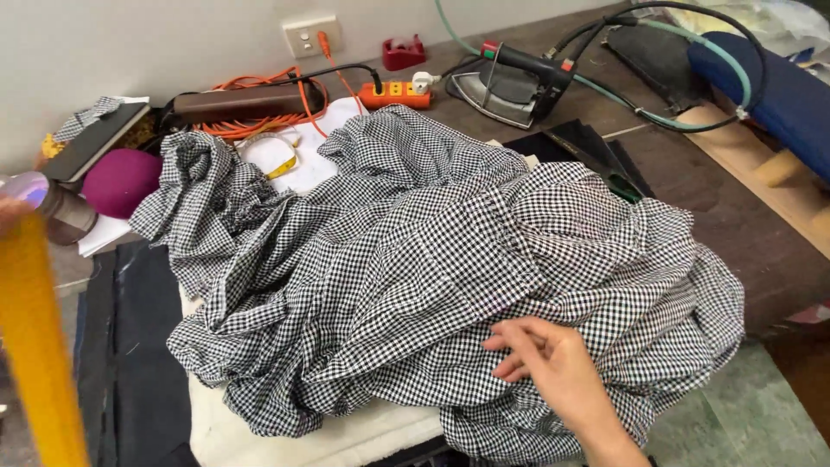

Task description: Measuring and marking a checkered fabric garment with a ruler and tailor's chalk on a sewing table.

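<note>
Dark worktop (735, 216) w/ white padding under a bunched checked garment (432, 259), heaped at centre, prob. for pressing; iron (506, 82) parked behind, off the cloth. Right hand (549, 363) rests palm-down on garment's near edge, fingers (510, 342) apart, loose, gripping nothing. Left hand (10, 212) at frame edge, blurred; cannot tell grip.

Bare tabletop (692, 173) lies open right of the checked garment (432, 259); behind the garment, the iron (506, 82) (hose looped) and orange power strip (395, 93) block passage; a yellow blurred object (35, 346) obstructs its left.
</note>
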